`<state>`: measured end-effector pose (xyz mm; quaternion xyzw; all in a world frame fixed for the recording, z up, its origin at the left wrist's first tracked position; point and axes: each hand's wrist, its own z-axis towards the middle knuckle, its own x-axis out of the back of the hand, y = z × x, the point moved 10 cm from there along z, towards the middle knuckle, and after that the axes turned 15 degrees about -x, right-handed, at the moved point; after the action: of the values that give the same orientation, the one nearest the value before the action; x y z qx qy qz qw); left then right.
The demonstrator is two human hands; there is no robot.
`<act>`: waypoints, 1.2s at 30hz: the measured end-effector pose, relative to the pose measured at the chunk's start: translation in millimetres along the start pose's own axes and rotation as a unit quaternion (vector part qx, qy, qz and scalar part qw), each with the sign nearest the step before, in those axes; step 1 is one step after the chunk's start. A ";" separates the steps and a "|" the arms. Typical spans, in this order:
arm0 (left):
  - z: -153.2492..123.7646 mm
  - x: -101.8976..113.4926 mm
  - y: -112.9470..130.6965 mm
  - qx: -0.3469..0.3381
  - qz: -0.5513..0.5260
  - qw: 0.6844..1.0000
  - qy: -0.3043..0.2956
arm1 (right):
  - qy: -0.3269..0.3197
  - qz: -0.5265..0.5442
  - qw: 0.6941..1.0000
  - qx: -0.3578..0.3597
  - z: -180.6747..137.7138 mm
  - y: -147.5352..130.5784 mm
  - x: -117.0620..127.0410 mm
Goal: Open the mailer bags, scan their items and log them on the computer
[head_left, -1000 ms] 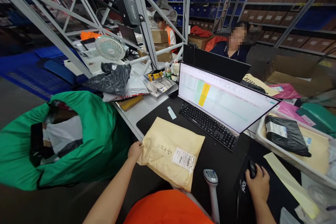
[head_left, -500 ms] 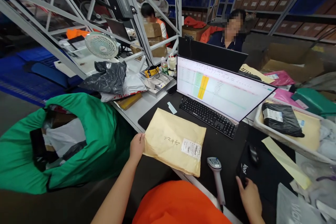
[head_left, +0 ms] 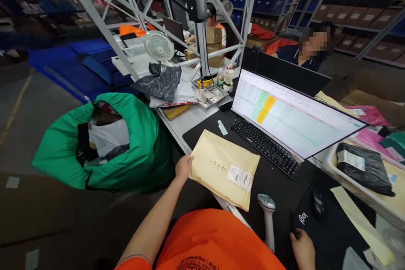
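My left hand (head_left: 183, 168) pinches the left edge of a yellowish padded envelope (head_left: 211, 181), which lies flat at the desk's front edge. The envelope bears handwritten marks and a white printed label (head_left: 239, 176). Low on the right, my right hand (head_left: 302, 247) is closed around a slim, dark, pen-like stick (head_left: 294, 223) beside the black mouse pad (head_left: 329, 232). Between the envelope and that hand lies a grey barcode scanner (head_left: 268, 219), its handle towards me.
A green sack (head_left: 148, 147) filled with parcels stands left of the desk. Behind the envelope are a keyboard (head_left: 265, 147) and a monitor (head_left: 294, 114). A white basket (head_left: 357, 185) of parcels and a mouse (head_left: 318, 203) sit at right. A person (head_left: 294, 52) is behind the screens.
The view has swung to the left, so the desk and sack appear further right. My left hand still grips the envelope. The right hand's dark stick now shows more clearly.
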<state>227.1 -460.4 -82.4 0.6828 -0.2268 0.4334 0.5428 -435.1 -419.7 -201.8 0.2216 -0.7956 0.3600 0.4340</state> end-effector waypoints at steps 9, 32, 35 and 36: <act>-26.6 125.2 157.2 -0.335 -0.071 0.906 0.247 | 0.054 0.097 0.983 0.144 -62.4 -187.1 126.4; -137.2 177.9 268.1 -0.603 -0.020 0.785 0.140 | 0.203 -0.080 0.696 0.684 -194.5 -462.0 133.8; -142.6 176.9 253.7 -0.567 -0.041 0.810 0.142 | 0.245 -0.017 0.845 0.475 -114.8 -433.1 142.0; -141.2 177.7 247.8 -0.548 -0.040 0.822 0.148 | 0.251 0.016 0.875 0.414 -98.6 -407.8 140.0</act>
<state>77.7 -375.7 206.4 0.2088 -0.3169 0.3113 0.8713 -185.0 -611.9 108.3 0.2702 -0.4417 0.7069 0.4819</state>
